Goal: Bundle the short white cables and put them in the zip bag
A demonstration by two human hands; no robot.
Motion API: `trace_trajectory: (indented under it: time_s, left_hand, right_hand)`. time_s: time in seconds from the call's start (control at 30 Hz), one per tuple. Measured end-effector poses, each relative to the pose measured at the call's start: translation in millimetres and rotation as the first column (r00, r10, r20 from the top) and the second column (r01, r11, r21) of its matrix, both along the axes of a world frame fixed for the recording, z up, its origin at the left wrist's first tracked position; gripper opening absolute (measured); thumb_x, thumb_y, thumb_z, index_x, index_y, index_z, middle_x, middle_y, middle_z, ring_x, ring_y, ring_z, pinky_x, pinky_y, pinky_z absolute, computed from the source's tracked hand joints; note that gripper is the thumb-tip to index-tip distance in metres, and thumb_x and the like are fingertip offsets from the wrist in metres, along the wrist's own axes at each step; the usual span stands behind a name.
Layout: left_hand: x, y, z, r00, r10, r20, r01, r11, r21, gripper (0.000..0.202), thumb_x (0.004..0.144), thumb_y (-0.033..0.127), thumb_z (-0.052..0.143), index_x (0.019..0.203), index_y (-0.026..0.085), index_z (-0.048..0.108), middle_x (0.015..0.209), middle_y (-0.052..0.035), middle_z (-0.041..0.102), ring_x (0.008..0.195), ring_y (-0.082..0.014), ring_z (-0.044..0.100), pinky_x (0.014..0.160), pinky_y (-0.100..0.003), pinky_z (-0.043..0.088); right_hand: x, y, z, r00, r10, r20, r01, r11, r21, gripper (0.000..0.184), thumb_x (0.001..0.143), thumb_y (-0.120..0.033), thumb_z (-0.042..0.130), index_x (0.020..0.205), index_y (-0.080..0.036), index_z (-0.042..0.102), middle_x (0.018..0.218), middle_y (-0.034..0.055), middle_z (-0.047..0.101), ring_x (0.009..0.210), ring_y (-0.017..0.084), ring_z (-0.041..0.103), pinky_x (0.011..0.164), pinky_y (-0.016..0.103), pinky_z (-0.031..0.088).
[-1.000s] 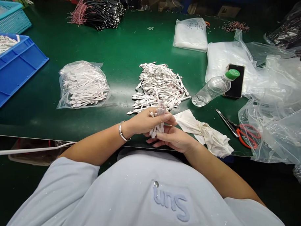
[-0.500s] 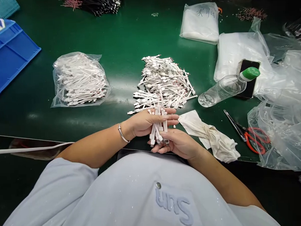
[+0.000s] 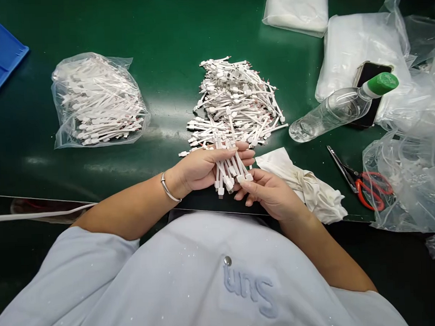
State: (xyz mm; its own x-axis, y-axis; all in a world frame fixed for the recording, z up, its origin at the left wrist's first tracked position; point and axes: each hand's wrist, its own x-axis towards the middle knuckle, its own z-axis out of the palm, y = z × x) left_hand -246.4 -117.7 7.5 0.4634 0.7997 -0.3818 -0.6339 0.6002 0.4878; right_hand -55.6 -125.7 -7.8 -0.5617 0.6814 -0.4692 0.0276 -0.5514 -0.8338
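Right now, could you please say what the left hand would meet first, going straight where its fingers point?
Probably the white cloth, though the left hand might pass above it; height is unclear.

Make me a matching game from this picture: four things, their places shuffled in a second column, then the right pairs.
1. Green-capped clear plastic bottle
2. Red-handled metal scissors
3. Bunch of short white cables
4. Clear plastic bag of white cables

A. Left of the loose white cable heap
B. Hiding part of the dark rectangular phone
C. Held in the bare left hand
D. Beside crumpled clear plastic

Pairs: 1-B, 2-D, 3-C, 4-A
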Motion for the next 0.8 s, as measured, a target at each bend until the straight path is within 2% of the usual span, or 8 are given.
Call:
trace_trajectory:
  time_s: [0.27,0.4,0.53,0.63,0.7,0.8]
  left_hand:
    - [3,0,1.8,0.999,0.021,-0.044,-0.023,0.999,-0.046,0.023,0.092,0.009,0.045,0.096,0.01,0.067,0.092,-0.0102,0.074,0.09,-0.0193,0.07,0.106,-0.046,0.041]
    - [4,0,0.9,0.999,0.026,-0.026,-0.027,0.999,-0.047,0.022,0.091,0.01,0.046,0.095,0.01,0.067,0.093,-0.0098,0.074,0.09,-0.0192,0.07,0.105,-0.046,0.041]
    - [6,-1,1.3,0.998,0.058,0.016,-0.058,0.998,-0.021,0.022,0.091,0.01,0.047,0.095,0.011,0.068,0.094,-0.0083,0.074,0.093,-0.0192,0.07,0.108,-0.044,0.039]
    - [7,-1,2.3,0.994,0.102,0.025,-0.102,0.995,0.0,0.022,0.091,0.01,0.047,0.094,0.011,0.068,0.094,-0.008,0.074,0.095,-0.0193,0.07,0.108,-0.043,0.039]
    - [8,-2,2.7,0.992,0.123,0.028,-0.123,0.992,0.003,0.022,0.091,0.01,0.047,0.094,0.012,0.068,0.094,-0.0074,0.074,0.097,-0.0195,0.069,0.108,-0.043,0.039]
    - [9,-3,2.4,0.99,0.142,0.02,-0.142,0.99,0.015,0.02,0.09,0.009,0.049,0.093,0.013,0.068,0.095,-0.007,0.074,0.105,-0.0213,0.067,0.11,-0.044,0.038]
  right_hand:
    - [3,-4,0.0,0.999,-0.038,0.02,0.037,0.999,0.037,0.029,0.068,-0.034,0.08,0.08,-0.016,0.061,0.077,0.0008,0.068,0.06,0.009,0.062,0.044,0.015,0.043]
    - [-3,-3,1.0,0.997,-0.071,-0.013,0.071,0.997,-0.034,0.032,0.067,-0.034,0.081,0.083,-0.016,0.059,0.074,0.0003,0.066,0.057,0.008,0.06,0.039,0.014,0.037]
    - [-13,0,3.3,0.979,-0.199,-0.051,0.191,0.972,-0.134,0.038,0.063,-0.035,0.083,0.079,-0.017,0.054,0.065,-0.0026,0.061,0.049,0.005,0.052,0.034,0.012,0.024]
    - [-17,2,3.5,0.935,-0.34,-0.102,0.326,0.936,-0.135,0.041,0.059,-0.033,0.085,0.077,-0.018,0.051,0.064,-0.0049,0.058,0.048,0.003,0.048,0.035,0.012,0.022]
    - [-19,2,2.7,0.94,-0.322,-0.116,0.3,0.938,-0.177,0.041,0.057,-0.035,0.085,0.079,-0.018,0.054,0.066,-0.0044,0.057,0.052,0.004,0.049,0.036,0.012,0.022]
    - [-23,1,1.1,0.968,-0.221,-0.118,0.194,0.959,-0.206,0.039,0.06,-0.041,0.083,0.081,-0.017,0.06,0.067,-0.0032,0.055,0.057,0.006,0.049,0.038,0.014,0.024]
